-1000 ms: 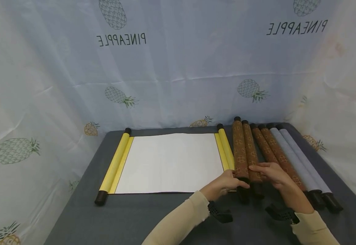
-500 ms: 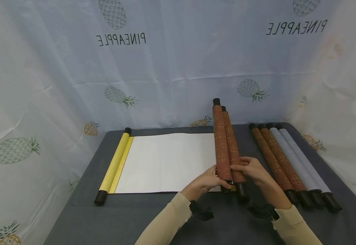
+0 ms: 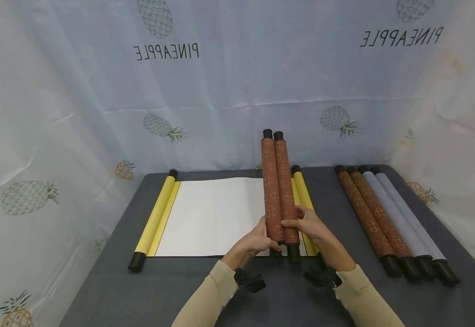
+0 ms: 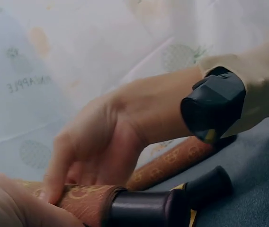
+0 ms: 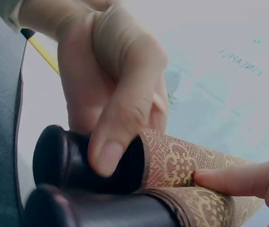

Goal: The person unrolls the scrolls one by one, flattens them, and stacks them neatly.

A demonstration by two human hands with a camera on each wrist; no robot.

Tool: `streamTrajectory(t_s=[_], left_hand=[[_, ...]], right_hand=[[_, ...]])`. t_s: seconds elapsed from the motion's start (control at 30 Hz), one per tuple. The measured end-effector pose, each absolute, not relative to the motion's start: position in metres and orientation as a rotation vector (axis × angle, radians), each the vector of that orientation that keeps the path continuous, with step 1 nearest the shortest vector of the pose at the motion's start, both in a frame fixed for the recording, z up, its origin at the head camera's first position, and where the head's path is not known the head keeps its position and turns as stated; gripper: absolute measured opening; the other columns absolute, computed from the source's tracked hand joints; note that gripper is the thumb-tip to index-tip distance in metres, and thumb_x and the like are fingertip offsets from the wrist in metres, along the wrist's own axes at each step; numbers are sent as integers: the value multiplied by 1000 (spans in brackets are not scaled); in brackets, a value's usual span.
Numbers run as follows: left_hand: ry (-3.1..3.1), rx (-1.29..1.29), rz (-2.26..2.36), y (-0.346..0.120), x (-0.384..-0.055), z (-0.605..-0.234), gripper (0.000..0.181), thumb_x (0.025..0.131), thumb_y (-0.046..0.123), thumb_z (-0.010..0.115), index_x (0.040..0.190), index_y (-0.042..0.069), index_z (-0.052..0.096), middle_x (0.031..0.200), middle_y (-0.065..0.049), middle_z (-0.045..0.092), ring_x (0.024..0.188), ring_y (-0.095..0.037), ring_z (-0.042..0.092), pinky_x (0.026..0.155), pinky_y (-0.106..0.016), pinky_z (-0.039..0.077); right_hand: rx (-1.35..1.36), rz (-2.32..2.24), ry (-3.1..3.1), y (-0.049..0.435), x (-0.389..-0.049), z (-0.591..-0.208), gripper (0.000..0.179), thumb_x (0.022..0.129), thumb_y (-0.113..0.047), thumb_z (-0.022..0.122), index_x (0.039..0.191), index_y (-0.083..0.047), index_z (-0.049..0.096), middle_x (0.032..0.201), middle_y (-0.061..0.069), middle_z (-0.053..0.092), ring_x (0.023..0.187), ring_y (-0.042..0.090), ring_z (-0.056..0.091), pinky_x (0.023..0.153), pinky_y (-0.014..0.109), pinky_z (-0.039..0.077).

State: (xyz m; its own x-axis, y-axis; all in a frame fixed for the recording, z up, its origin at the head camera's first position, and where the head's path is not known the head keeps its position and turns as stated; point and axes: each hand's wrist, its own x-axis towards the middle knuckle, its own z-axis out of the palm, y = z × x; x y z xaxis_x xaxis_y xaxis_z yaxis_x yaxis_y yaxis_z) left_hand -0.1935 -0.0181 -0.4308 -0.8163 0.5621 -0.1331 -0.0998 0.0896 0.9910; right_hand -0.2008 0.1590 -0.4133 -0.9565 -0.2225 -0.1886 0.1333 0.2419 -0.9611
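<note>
Two patterned brown scroll rolls with black knobs stand side by side, raised and overlapping the white paper in the head view: a left roll (image 3: 271,190) and a right roll (image 3: 285,190). My left hand (image 3: 253,241) grips the left roll at its near end. In the right wrist view the thumb of that left hand (image 5: 125,99) presses the black knob (image 5: 87,161). My right hand (image 3: 314,229) holds the right roll just above its near knob, thumb across the brown cloth. Behind lies an unrolled yellow-edged scroll (image 3: 212,218), its white sheet partly hidden by the brown rolls.
The yellow scroll's left roller (image 3: 155,218) and right roller (image 3: 303,193) lie on the dark table (image 3: 139,299). More brown rolls (image 3: 364,213) and grey rolls (image 3: 405,213) lie along the right side. A pineapple-print curtain (image 3: 237,91) closes off the back and sides.
Both hands have carried the brown rolls leftward from beside the yellow right roller to over the white sheet, and raised them. The yellow right roller shows again; the rolls now stand more upright.
</note>
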Motion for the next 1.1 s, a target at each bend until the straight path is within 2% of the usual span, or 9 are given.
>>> streamTrajectory(t_s=[0.17, 0.3, 0.37, 0.43, 0.53, 0.6, 0.7, 0.87, 1.1], left_hand=[[1861, 515, 1854, -18, -195, -436, 91, 66, -18, 59, 144, 2, 16, 133, -21, 42, 103, -18, 54, 79, -25, 46], [1877, 556, 1930, -16, -199, -434, 64, 84, 4, 65, 139, 3, 34, 129, -22, 51, 104, -19, 60, 85, -29, 51], [1949, 464, 1953, -14, -200, -434, 53, 92, 24, 61, 136, 4, 40, 128, -19, 55, 107, -19, 60, 89, -32, 50], [2029, 327, 1965, -12, -200, -436, 56, 95, 40, 56, 136, 4, 41, 127, -18, 56, 110, -22, 60, 91, -36, 50], [2094, 146, 1981, -10, -201, -441, 63, 95, 49, 54, 136, 3, 40, 127, -17, 57, 112, -24, 60, 93, -39, 50], [2106, 121, 2005, -10, -202, -444, 61, 94, 46, 56, 136, 4, 44, 127, -17, 59, 112, -25, 61, 93, -39, 51], [2129, 142, 2030, -12, -205, -445, 56, 92, 42, 61, 132, 4, 50, 123, -17, 62, 105, -21, 65, 88, -35, 54], [2170, 146, 2011, -22, -210, -443, 50, 86, 35, 71, 125, 6, 58, 117, -16, 66, 93, -16, 66, 79, -30, 54], [2236, 210, 1962, -33, -214, -439, 69, 84, 20, 73, 143, 8, 41, 134, -18, 55, 113, -28, 61, 89, -39, 54]], right_hand=[[-69, -1801, 2178, 148, -206, -412, 78, 87, -7, 64, 146, 12, 18, 137, 36, 42, 118, 40, 54, 94, 42, 50], [-70, -1809, 2185, 144, -209, -410, 77, 88, -6, 62, 147, 10, 16, 138, 36, 42, 122, 42, 51, 93, 40, 49], [-72, -1813, 2213, 142, -211, -409, 73, 88, -5, 61, 146, 10, 19, 135, 35, 45, 117, 39, 55, 89, 37, 50], [-65, -1815, 2250, 140, -212, -408, 69, 87, -5, 62, 144, 9, 25, 127, 32, 52, 106, 31, 59, 84, 33, 50], [-56, -1815, 2288, 138, -213, -407, 64, 86, -4, 64, 139, 9, 31, 113, 23, 59, 91, 18, 59, 78, 29, 50], [-46, -1809, 2309, 138, -213, -407, 64, 85, -4, 66, 139, 9, 33, 109, 20, 60, 87, 15, 58, 76, 28, 49], [-21, -1792, 2313, 139, -214, -407, 69, 85, -4, 66, 143, 8, 30, 117, 27, 56, 94, 27, 59, 80, 33, 50], [12, -1799, 2206, 143, -215, -406, 86, 89, -4, 63, 151, 9, 5, 151, 38, 22, 136, 51, 33, 104, 51, 45], [41, -1845, 2114, 145, -217, -406, 90, 89, 0, 57, 152, 5, -7, 156, 36, 9, 143, 50, 23, 112, 57, 33]])
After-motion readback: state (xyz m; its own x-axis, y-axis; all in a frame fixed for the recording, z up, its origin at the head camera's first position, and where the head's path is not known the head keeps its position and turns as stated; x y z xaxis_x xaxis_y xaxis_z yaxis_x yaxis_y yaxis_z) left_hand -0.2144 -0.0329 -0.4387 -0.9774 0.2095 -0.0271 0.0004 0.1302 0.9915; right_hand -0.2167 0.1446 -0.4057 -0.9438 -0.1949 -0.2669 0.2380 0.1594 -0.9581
